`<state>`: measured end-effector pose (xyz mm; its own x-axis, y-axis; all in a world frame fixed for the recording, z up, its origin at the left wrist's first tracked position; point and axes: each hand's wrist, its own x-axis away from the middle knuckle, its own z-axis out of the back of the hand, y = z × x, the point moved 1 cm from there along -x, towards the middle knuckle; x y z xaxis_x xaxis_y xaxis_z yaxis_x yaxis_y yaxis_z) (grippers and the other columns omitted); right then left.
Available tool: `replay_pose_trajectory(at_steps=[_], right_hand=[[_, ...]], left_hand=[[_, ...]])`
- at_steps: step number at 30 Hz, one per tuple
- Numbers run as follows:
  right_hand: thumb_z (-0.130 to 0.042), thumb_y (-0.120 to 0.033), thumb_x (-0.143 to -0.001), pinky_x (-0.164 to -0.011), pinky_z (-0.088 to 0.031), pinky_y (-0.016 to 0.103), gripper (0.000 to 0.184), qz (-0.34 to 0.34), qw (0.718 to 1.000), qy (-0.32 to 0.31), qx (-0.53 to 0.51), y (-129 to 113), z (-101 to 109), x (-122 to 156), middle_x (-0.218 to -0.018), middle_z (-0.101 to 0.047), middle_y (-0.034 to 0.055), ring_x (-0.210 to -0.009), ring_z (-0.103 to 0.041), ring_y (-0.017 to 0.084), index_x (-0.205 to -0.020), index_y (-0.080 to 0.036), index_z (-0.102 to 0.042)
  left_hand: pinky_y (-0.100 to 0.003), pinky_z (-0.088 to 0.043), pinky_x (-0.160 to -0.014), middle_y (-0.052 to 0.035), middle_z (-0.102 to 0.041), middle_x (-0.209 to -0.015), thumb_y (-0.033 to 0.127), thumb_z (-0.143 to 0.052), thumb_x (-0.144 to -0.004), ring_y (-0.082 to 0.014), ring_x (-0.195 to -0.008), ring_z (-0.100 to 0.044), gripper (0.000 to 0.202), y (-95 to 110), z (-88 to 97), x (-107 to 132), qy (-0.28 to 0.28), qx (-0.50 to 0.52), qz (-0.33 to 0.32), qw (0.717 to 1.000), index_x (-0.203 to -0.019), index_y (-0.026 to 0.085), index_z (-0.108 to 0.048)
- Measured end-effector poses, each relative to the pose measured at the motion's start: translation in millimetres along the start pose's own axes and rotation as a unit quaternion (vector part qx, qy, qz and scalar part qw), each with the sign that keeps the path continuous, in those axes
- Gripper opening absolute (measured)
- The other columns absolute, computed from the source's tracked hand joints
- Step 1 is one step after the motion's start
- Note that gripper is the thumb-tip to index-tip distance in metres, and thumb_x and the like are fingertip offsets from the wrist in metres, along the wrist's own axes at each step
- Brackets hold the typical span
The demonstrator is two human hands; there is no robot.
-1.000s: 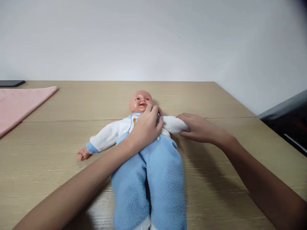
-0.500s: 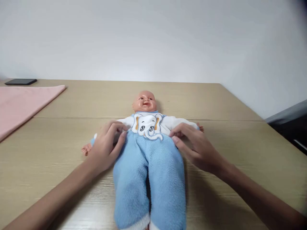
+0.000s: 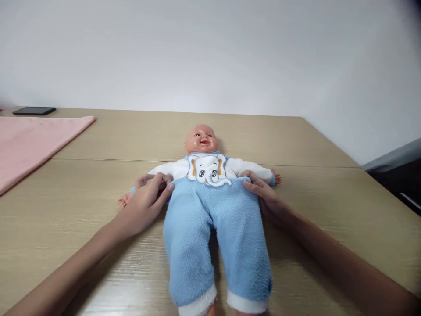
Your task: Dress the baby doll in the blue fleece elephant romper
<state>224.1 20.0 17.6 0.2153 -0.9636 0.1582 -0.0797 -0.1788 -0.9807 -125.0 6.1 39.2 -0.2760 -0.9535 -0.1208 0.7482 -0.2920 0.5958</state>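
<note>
A baby doll (image 3: 200, 139) lies on its back with its arms spread, its head toward the far side. It wears a white top with an elephant patch (image 3: 208, 169) on the chest and blue fleece pants (image 3: 190, 219) with white cuffs. At the left side of the waist, my left hand (image 3: 148, 199) pinches the waistband between thumb and fingers. My right hand (image 3: 268, 195) grips the waistband on the opposite side, the cloth pulled out sideways between its fingers. Below the cuffs, only a little of the doll's legs shows.
Pink cloth (image 3: 36, 145) lies on the left of the wooden table (image 3: 329, 210). Behind it, near the wall, is a flat dark phone-like object (image 3: 34, 111). Something dark (image 3: 399, 175) stands beyond the table's right edge.
Both hands have closed on the pants' waistband, and its right side is drawn outward to the right. The pants' legs have spread apart, and their cuffs show more fully.
</note>
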Motion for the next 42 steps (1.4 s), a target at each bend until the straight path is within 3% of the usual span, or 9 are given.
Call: replay_pose_trajectory(at_steps=[4,8,14,18,23,28,34,38,42], right_hand=[[-0.076,-0.058,-0.093,-0.082,-0.052,0.035,0.038,0.099,0.986,0.032,0.126,8.6,4.2,-6.9,-0.099,-0.06,0.0021,-0.093,-0.06,0.024,-0.109,-0.028,-0.06],[-0.062,-0.046,-0.108,-0.105,-0.051,0.043,0.021,0.196,0.936,0.054,0.288,15.7,1.2,-5.1,-0.115,-0.067,0.0068,-0.111,-0.063,0.027,-0.117,-0.027,-0.062],[-0.055,-0.03,-0.107,-0.1,-0.051,0.05,0.011,0.262,0.861,0.117,0.421,21.0,-4.1,-2.1,-0.108,-0.068,0.0098,-0.105,-0.061,0.031,-0.115,-0.025,-0.062],[-0.063,-0.036,-0.105,-0.091,-0.053,0.046,0.013,0.267,0.857,0.168,0.408,23.7,-1.2,-1.3,-0.105,-0.064,0.008,-0.097,-0.062,0.028,-0.112,-0.026,-0.059],[-0.07,-0.055,-0.102,-0.066,-0.046,0.036,0.032,0.167,0.903,0.198,0.342,28.1,0.9,29.2,-0.081,-0.049,-0.0035,-0.07,-0.053,0.02,-0.106,-0.027,-0.056],[-0.066,-0.055,-0.105,-0.061,-0.043,0.035,0.029,0.137,0.924,0.17,0.313,29.9,4.0,61.0,-0.077,-0.051,-0.004,-0.066,-0.05,0.019,-0.104,-0.028,-0.058],[-0.064,-0.061,-0.106,-0.07,-0.048,0.037,0.034,0.147,0.94,0.182,0.246,29.1,12.8,49.9,-0.086,-0.061,-0.0002,-0.077,-0.059,0.023,-0.102,-0.027,-0.059],[-0.064,-0.062,-0.104,-0.071,-0.048,0.038,0.037,0.124,0.94,0.205,0.244,31.3,26.2,45.3,-0.084,-0.061,-0.0007,-0.077,-0.059,0.025,-0.115,-0.026,-0.064],[-0.063,-0.061,-0.104,-0.073,-0.048,0.039,0.037,0.114,0.934,0.231,0.248,29.6,37.1,46.9,-0.087,-0.066,0.0015,-0.081,-0.063,0.027,-0.115,-0.026,-0.066]], left_hand=[[-0.065,-0.032,-0.124,-0.0029,-0.079,-0.098,0.047,-0.037,-0.115,-0.0308,-0.098,-0.074,0.028,-2.5,-12.9,1.4,0.019,-0.05,-0.026,0.998,-0.105,0.028,-0.054],[-0.065,-0.033,-0.124,-0.0071,-0.079,-0.103,0.04,-0.035,-0.115,-0.0324,-0.103,-0.076,0.025,-7.0,-22.0,4.0,0.046,-0.103,-0.044,0.993,-0.111,0.026,-0.055],[-0.066,-0.034,-0.125,-0.0075,-0.077,-0.104,0.034,-0.043,-0.113,-0.0326,-0.104,-0.075,0.016,-11.2,-29.9,8.2,0.078,-0.133,-0.075,0.985,-0.116,0.024,-0.055],[-0.065,-0.041,-0.119,-0.0078,-0.075,-0.117,0.03,-0.051,-0.111,-0.0331,-0.116,-0.07,0.01,-10.4,-28.3,9.5,0.119,-0.086,-0.076,0.986,-0.12,0.026,-0.054],[-0.052,-0.052,-0.104,-0.0107,-0.066,-0.125,0.019,-0.046,-0.112,-0.0309,-0.121,-0.063,0.015,10.3,-14.2,9.3,0.214,-0.013,-0.124,0.969,-0.121,0.027,-0.054],[-0.052,-0.05,-0.111,-0.0106,-0.069,-0.13,0.022,-0.053,-0.112,-0.0309,-0.126,-0.062,0.012,76.0,-19.4,-11.5,0.101,-0.009,-0.221,0.97,-0.121,0.027,-0.06],[-0.052,-0.051,-0.111,-0.0179,-0.067,-0.146,0.039,-0.063,-0.111,-0.0371,-0.134,-0.059,0.035,153.9,-66.4,-81.5,-0.043,-0.161,-0.289,0.943,-0.135,0.015,-0.062],[-0.049,-0.05,-0.115,-0.0236,-0.064,-0.155,0.049,-0.062,-0.111,-0.0381,-0.143,-0.059,0.057,180.0,-85.5,-128.7,-0.153,-0.248,-0.269,0.918,-0.148,0.006,-0.057],[-0.049,-0.051,-0.116,-0.0226,-0.064,-0.16,0.056,-0.076,-0.1,-0.04,-0.142,-0.062,0.073,189.0,-91.7,-153.1,-0.236,-0.27,-0.242,0.902,-0.154,0.011,-0.055]])
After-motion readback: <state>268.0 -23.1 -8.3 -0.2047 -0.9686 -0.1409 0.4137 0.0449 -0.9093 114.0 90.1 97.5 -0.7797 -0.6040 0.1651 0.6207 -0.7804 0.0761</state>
